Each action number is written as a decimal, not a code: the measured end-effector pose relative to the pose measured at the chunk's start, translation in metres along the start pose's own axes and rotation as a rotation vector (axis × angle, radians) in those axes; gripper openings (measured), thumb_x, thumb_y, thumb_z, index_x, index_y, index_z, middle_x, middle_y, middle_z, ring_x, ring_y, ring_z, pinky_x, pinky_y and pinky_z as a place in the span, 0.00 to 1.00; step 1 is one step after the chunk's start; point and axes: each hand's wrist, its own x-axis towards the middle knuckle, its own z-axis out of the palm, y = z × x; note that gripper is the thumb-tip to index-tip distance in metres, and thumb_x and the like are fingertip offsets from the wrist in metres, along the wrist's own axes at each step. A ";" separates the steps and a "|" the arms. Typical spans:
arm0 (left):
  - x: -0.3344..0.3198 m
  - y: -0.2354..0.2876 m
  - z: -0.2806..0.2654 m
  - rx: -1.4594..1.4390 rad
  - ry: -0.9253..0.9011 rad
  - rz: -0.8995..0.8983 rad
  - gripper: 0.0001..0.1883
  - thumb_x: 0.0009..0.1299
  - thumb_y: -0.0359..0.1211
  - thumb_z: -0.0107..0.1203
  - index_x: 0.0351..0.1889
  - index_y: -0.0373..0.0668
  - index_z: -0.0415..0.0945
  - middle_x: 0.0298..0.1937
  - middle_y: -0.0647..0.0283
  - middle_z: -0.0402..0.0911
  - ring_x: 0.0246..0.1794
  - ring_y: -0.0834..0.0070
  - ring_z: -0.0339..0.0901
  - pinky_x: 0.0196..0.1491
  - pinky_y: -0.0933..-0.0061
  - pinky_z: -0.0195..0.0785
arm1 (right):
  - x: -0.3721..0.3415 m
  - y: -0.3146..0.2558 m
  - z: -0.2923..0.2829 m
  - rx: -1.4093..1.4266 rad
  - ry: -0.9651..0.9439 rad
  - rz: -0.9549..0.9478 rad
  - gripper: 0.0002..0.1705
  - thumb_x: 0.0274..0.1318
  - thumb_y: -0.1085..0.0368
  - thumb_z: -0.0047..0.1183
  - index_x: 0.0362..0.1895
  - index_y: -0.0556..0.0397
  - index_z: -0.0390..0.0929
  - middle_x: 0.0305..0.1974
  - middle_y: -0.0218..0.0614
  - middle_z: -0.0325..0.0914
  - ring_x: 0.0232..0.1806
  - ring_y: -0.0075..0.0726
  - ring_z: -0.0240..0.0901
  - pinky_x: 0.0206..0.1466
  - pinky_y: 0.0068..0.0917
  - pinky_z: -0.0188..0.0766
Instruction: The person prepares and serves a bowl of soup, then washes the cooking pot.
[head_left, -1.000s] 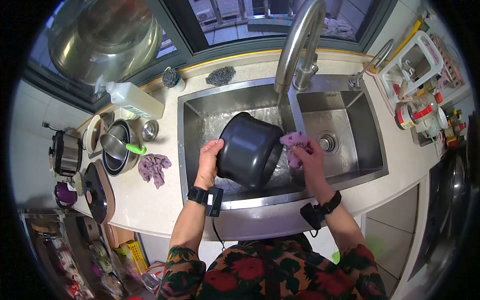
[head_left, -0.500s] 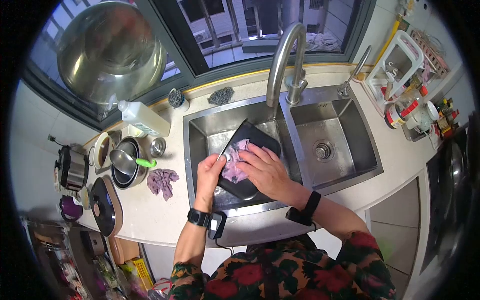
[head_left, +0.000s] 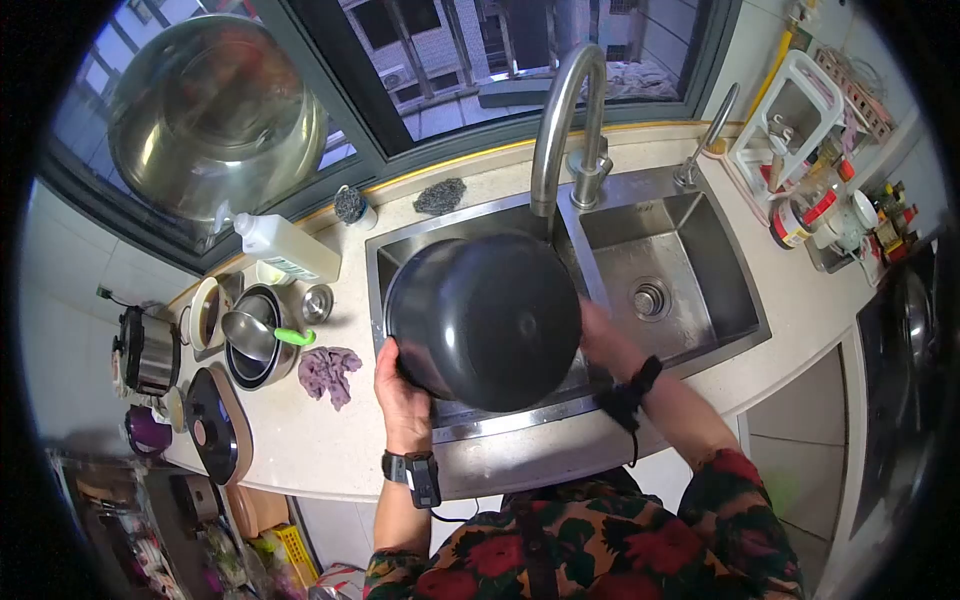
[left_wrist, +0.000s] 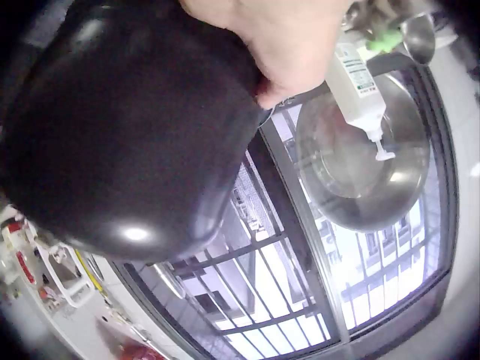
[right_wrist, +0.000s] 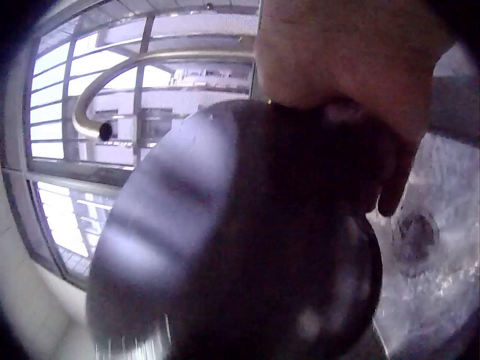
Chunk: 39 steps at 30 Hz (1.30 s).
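Note:
A black cooking pot (head_left: 500,320), its rounded base facing up and toward me, is tilted over the large left basin (head_left: 405,245) in the head view. My left hand (head_left: 402,400) grips it at the left, by the rim, with the fingers hidden behind the wall. On the opposite side my right hand (head_left: 605,335) is against the pot, blurred and partly covered by it. In the right wrist view one finger of the right hand (right_wrist: 352,67) hangs beside the dark wall. The purple cloth from the earlier frames is out of sight; whether the right hand holds it I cannot tell.
The faucet (head_left: 560,130) arches behind the pot, beside the smaller basin (head_left: 650,260). On the left counter are another purple cloth (head_left: 330,375), a white bottle (head_left: 288,248), stacked bowls with a green-handled ladle (head_left: 250,335) and a lid (head_left: 222,425). Steel scrubbers (head_left: 440,196) lie behind the sink.
The right hand first held a purple cloth beside the pot, then pressed it inside. Now the pot is turned base-up and raised closer, with the right hand at its right side and the cloth hidden.

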 end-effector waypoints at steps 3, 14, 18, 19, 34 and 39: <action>0.004 -0.018 0.015 -0.154 -0.022 0.049 0.13 0.66 0.38 0.44 0.44 0.41 0.70 0.44 0.64 0.73 0.46 0.74 0.69 0.52 0.70 0.59 | -0.010 0.033 0.023 0.195 0.198 -0.068 0.20 0.60 0.55 0.34 0.51 0.52 0.66 0.45 0.30 0.72 0.42 0.27 0.70 0.46 0.24 0.65; -0.001 -0.052 0.072 0.630 0.085 0.587 0.16 0.69 0.38 0.42 0.20 0.41 0.58 0.18 0.74 0.59 0.21 0.86 0.53 0.23 0.79 0.49 | -0.036 0.084 0.087 -0.817 0.549 -0.725 0.16 0.53 0.72 0.40 0.48 0.59 0.61 0.48 0.51 0.61 0.47 0.51 0.63 0.48 0.38 0.61; -0.009 -0.037 0.059 1.053 -0.069 0.761 0.17 0.67 0.36 0.45 0.18 0.39 0.58 0.11 0.63 0.58 0.12 0.73 0.57 0.17 0.74 0.51 | -0.020 0.052 0.057 -0.748 0.498 -0.518 0.14 0.53 0.69 0.38 0.45 0.58 0.65 0.46 0.44 0.67 0.46 0.44 0.67 0.49 0.33 0.64; -0.013 -0.029 0.057 1.205 -0.154 0.856 0.16 0.66 0.35 0.46 0.18 0.38 0.59 0.11 0.59 0.60 0.11 0.66 0.61 0.18 0.72 0.53 | -0.015 0.038 0.047 -0.432 0.404 -0.158 0.14 0.54 0.68 0.37 0.45 0.55 0.67 0.46 0.38 0.69 0.45 0.38 0.69 0.51 0.30 0.64; -0.037 0.046 0.029 1.374 -1.402 1.388 0.07 0.49 0.32 0.56 0.17 0.46 0.68 0.14 0.72 0.65 0.14 0.79 0.65 0.19 0.79 0.55 | -0.037 -0.052 0.046 -0.321 -0.055 -0.019 0.19 0.44 0.61 0.55 0.42 0.53 0.71 0.34 0.30 0.73 0.34 0.25 0.69 0.38 0.23 0.66; -0.040 0.058 0.025 1.568 -1.545 1.257 0.09 0.48 0.34 0.59 0.21 0.44 0.70 0.23 0.66 0.72 0.28 0.74 0.71 0.31 0.76 0.62 | -0.016 -0.009 0.014 -0.551 0.133 -0.087 0.16 0.32 0.79 0.44 0.32 0.55 0.73 0.26 0.29 0.73 0.27 0.25 0.68 0.33 0.20 0.66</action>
